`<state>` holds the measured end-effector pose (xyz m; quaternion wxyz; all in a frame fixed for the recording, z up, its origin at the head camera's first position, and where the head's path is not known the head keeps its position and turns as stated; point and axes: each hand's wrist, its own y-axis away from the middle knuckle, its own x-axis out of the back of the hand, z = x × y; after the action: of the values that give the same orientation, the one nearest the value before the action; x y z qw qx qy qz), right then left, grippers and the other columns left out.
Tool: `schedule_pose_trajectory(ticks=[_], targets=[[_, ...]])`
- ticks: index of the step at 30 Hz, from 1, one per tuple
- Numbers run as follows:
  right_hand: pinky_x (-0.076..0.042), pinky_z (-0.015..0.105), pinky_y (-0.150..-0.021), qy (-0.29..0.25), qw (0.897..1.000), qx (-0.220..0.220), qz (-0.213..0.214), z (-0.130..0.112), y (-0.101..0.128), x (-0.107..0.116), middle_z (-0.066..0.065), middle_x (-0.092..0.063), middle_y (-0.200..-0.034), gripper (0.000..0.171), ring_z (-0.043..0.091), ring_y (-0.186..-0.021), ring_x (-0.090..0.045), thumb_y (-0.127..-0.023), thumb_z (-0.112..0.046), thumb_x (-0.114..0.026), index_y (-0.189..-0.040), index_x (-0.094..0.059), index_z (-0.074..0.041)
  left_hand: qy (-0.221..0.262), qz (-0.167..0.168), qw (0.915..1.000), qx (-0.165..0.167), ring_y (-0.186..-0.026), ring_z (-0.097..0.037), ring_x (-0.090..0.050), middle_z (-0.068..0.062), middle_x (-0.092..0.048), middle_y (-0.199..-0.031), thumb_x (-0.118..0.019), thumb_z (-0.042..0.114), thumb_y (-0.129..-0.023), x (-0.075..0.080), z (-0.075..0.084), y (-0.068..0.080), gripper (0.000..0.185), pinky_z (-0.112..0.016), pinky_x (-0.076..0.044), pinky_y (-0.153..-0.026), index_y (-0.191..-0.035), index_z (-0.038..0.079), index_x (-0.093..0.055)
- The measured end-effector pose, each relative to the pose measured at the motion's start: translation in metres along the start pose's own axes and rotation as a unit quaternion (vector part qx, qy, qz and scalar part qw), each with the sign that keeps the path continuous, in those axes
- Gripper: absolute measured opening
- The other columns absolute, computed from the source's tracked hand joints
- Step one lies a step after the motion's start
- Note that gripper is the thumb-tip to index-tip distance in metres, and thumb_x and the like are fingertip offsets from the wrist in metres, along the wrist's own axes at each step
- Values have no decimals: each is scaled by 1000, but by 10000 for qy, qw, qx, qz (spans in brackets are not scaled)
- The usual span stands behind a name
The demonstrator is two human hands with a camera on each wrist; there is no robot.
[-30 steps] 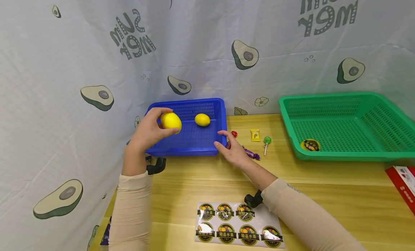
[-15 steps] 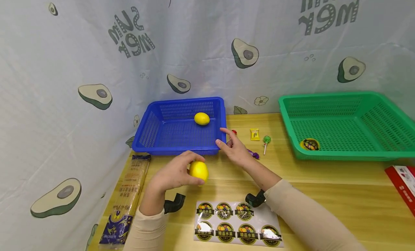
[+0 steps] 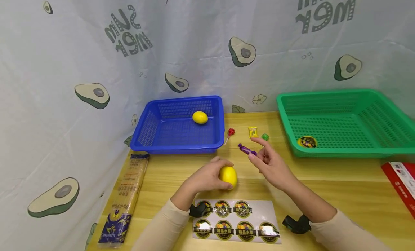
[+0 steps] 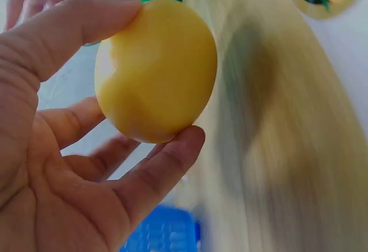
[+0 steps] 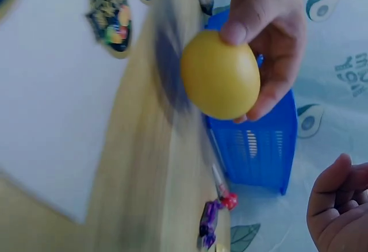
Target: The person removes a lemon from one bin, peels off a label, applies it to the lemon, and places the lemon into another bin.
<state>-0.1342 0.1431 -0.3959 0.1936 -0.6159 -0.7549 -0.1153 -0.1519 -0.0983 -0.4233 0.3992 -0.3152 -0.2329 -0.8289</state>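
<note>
My left hand [image 3: 209,176] grips a yellow lemon [image 3: 228,176] between thumb and fingers, above the table just behind a sticker sheet [image 3: 266,209]. In the left wrist view the thumb lies over one side of the lemon [image 4: 158,71] and the fingertips support the other. My right hand [image 3: 273,167] is to the right of it, holding nothing, with thumb and index finger spread and the other fingers bent in. It hovers close by a purple-wrapped candy [image 3: 247,150]. A second lemon [image 3: 200,117] lies in the blue basket [image 3: 178,150] at the back left.
Behind the right hand are a red lollipop [image 3: 231,132], a yellow candy packet [image 3: 253,132] and a green lollipop [image 3: 265,137]. A green basket [image 3: 353,152] at right holds a yellow stickered item [image 3: 307,141]. A spaghetti pack [image 3: 124,198] lies left; a red box [image 3: 400,188] sits far right.
The left hand has carried the lemon from over the blue basket down and right to near the sticker sheet. The right hand has left the basket's right edge and moved right.
</note>
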Motion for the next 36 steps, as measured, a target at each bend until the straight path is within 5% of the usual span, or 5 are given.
schedule_pose_trajectory(ticks=[15, 22, 27, 31, 36], targets=[[-35, 24, -52, -56, 9898, -528, -1322, 37, 47, -4, -2, -46, -73, 37, 5, -59, -39, -99, -23, -68, -131, -60, -7, -307, 93, 9991, -279, -111, -14, -59, -6, -55, -141, -83, 39, -85, -22, 12, -49, 68, -26, -51, -98, -144, 19, -56], [-36, 22, -53, 205, 9755, -381, -2156, 43, 50, -12, -2, -48, -75, 31, 4, -60, -41, -95, -27, -73, -120, -65, -10, -159, 299, 9993, -158, -117, -17, -57, -5, -51, -142, -80, 43, -87, -26, 11, -38, 72, -34, -51, -102, -149, 21, -51], [-38, 22, -54, 464, 9676, -188, -2476, 43, 48, -18, -5, -51, -75, 36, 3, -61, -44, -90, -30, -78, -118, -66, -11, -653, 648, 9958, 7, -96, -14, -57, -5, -59, -112, -73, 34, -93, -22, 13, -9, 36, -29, -52, -87, -123, 17, -63], [-40, 21, -57, 822, 9615, 22, -2621, 44, 46, -22, -9, -53, -73, 37, 0, -62, -47, -86, -31, -81, -115, -66, -14, -835, -222, 9963, -12, -72, -5, -53, 7, -58, -82, -71, 23, -93, -24, 20, 13, 11, -19, -46, -67, -98, 17, -65], [-40, 21, -56, 1082, 9570, 23, -2691, 44, 40, -25, -9, -55, -74, 38, 1, -62, -47, -85, -28, -82, -116, -65, -14, -806, -1231, 9883, 392, -65, -3, -49, 11, -54, -77, -87, 32, -81, -36, 26, 24, 34, -19, -42, -60, -99, 18, -62]])
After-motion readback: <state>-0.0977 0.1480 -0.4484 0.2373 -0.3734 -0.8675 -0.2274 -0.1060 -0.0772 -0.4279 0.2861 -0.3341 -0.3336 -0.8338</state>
